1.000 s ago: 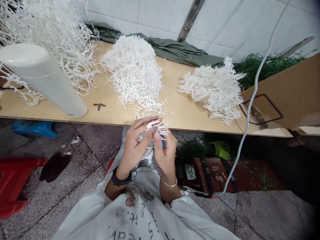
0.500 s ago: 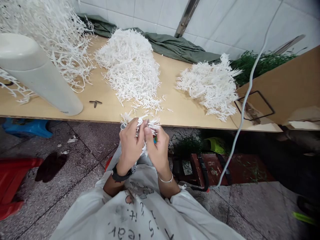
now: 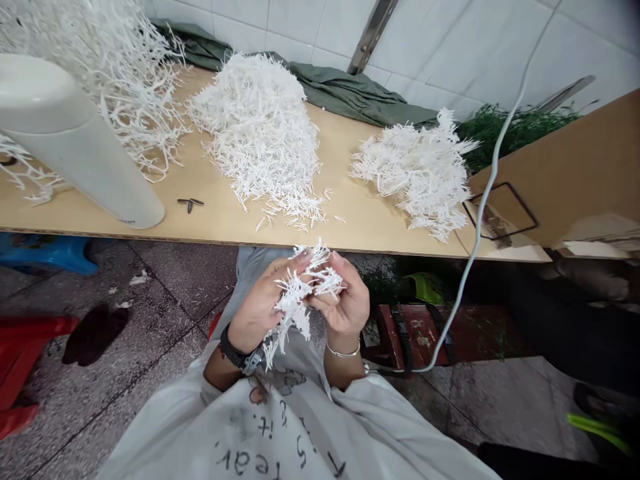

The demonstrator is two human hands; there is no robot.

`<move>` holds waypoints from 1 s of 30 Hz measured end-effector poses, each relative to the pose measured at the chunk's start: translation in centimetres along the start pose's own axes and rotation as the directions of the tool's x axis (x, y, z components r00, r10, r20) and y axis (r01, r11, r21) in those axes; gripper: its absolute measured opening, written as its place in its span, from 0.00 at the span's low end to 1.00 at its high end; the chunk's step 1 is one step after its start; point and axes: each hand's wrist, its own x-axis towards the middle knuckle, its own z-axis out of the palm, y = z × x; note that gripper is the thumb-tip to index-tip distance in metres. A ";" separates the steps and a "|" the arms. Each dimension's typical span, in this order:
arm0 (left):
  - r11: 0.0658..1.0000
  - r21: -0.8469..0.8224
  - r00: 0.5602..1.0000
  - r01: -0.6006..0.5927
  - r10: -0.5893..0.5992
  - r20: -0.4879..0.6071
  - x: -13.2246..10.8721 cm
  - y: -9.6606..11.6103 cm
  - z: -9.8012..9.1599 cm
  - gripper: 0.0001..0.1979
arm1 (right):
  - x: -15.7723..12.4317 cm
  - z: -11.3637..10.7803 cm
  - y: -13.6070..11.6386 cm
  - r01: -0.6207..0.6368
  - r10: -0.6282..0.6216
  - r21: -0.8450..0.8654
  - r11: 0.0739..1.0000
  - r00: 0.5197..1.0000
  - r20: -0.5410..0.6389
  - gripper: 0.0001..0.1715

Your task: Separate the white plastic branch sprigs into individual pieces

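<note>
Before my chest, my left hand (image 3: 263,297) is closed on a clump of white branching plastic sprigs (image 3: 295,303), which hangs down past the palm toward the shirt. My right hand (image 3: 347,297) grips the same clump from the other side, thumb up and fingers curled beneath. Both hands are just off the near edge of the cardboard-covered table (image 3: 340,237). Straight beyond them lies a heap of short white sprigs (image 3: 265,133). To its right is a smaller heap of white sprigs (image 3: 415,173).
A white bottle (image 3: 95,153) stands at left before a tangle of long white strands (image 3: 120,80). Three dark seeds (image 3: 190,203) lie beside it. A pale cable (image 3: 487,200) hangs at right, near green plastic sprigs (image 3: 520,130). Below are a blue stool (image 3: 75,257) and red stool (image 3: 25,353).
My hands have drawn back from the table edge and turned, the right one palm up and further right. More of the white clump now shows between them.
</note>
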 end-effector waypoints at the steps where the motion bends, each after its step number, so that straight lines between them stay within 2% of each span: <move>1: 0.984 -0.137 0.991 0.112 -0.100 0.092 -0.1 0.3 -0.1 0.25 | 0.2 -0.2 -0.1 0.045 -0.048 0.064 0.997 0.997 0.054 0.24; 3: 0.888 -0.361 0.947 0.285 -0.204 0.248 -0.5 1.0 -0.5 0.27 | 0.4 -0.7 -0.6 0.204 -0.215 0.120 0.972 0.972 0.090 0.24; 5: 0.845 -0.470 0.963 0.255 -0.179 0.201 -1.2 1.4 -0.9 0.27 | 0.4 -0.7 -1.3 0.437 -0.439 0.066 0.897 0.898 0.023 0.24; 7: 0.868 -0.472 0.988 0.152 -0.133 0.072 -1.8 1.5 -1.1 0.27 | 0.6 -0.3 -2.0 0.588 -0.600 -0.156 0.793 0.799 -0.042 0.24; 9: 0.911 -0.404 0.996 0.088 -0.093 0.007 -2.0 1.4 -1.1 0.26 | 1.5 0.0 -2.5 0.624 -0.730 -0.469 0.626 0.680 -0.070 0.23; 11: 0.939 -0.337 0.997 0.072 -0.076 0.001 -2.0 1.2 -1.0 0.23 | 3.3 -0.4 -2.7 0.566 -0.819 -0.708 0.422 0.574 -0.029 0.21; 12: 0.946 -0.318 0.997 0.063 -0.071 -0.012 -1.9 1.1 -1.0 0.21 | 4.4 -1.0 -2.8 0.527 -0.841 -0.780 0.338 0.542 0.002 0.19; 13: 0.951 -0.304 0.997 0.054 -0.067 -0.030 -1.9 1.0 -1.0 0.19 | 5.6 -1.7 -2.7 0.483 -0.837 -0.827 0.289 0.547 0.028 0.18; 15: 0.963 -0.268 0.996 0.033 -0.053 -0.068 -1.9 1.0 -1.1 0.17 | 7.6 -3.5 -2.6 0.394 -0.766 -0.875 0.280 0.641 0.043 0.16; 17: 0.974 -0.228 0.994 0.010 -0.034 -0.103 -2.0 1.1 -1.4 0.16 | 8.7 -4.7 -2.2 0.341 -0.677 -0.879 0.333 0.736 0.029 0.17; 20: 0.976 -0.216 0.990 -0.034 0.004 -0.138 -1.8 1.2 -1.7 0.12 | 8.3 -4.8 -1.6 0.333 -0.574 -0.820 0.466 0.819 0.007 0.15; 23: 0.971 -0.220 0.987 -0.089 0.057 -0.148 -1.4 1.1 -2.0 0.11 | 6.7 -3.6 -1.1 0.354 -0.519 -0.741 0.571 0.854 0.008 0.13; 25: 0.970 -0.201 0.978 -0.138 0.101 -0.182 -1.1 0.8 -2.1 0.12 | 5.5 -2.7 -0.8 0.349 -0.493 -0.732 0.584 0.870 0.021 0.12; 27: 0.967 -0.155 0.963 -0.201 0.166 -0.213 -1.1 0.5 -2.2 0.15 | 4.4 -1.8 -0.6 0.334 -0.470 -0.763 0.554 0.881 0.044 0.11; 30: 0.957 0.004 0.935 -0.291 0.285 -0.212 -1.3 0.0 -2.0 0.23 | 3.0 -0.6 -0.2 0.321 -0.434 -0.846 0.425 0.893 0.120 0.07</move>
